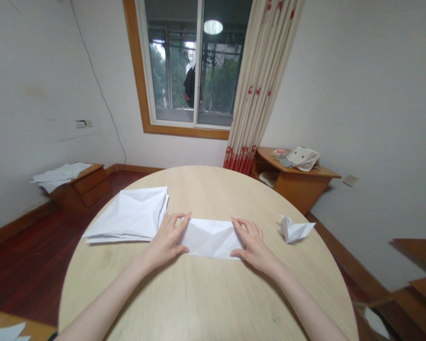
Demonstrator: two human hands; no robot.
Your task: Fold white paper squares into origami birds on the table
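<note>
A white sheet of paper [210, 239], folded into a rectangle with slanting creases, lies in front of me on the round table [184, 298]. My left hand [168, 237] holds its left end, the thumb at the near corner and the index finger at the far one. At the right end my right hand [252, 241] holds it the same way. Left of my left hand is a stack of creased white paper [135, 213]. A small folded paper figure [295, 230] with pointed ends stands to the right of my right hand.
Beyond the table are a window [195, 66] and a patterned curtain [261, 80]. A wooden cabinet [88, 184] with papers on top stands at the left. The corner desk [301, 182] at the right holds a cloth bag [303, 157].
</note>
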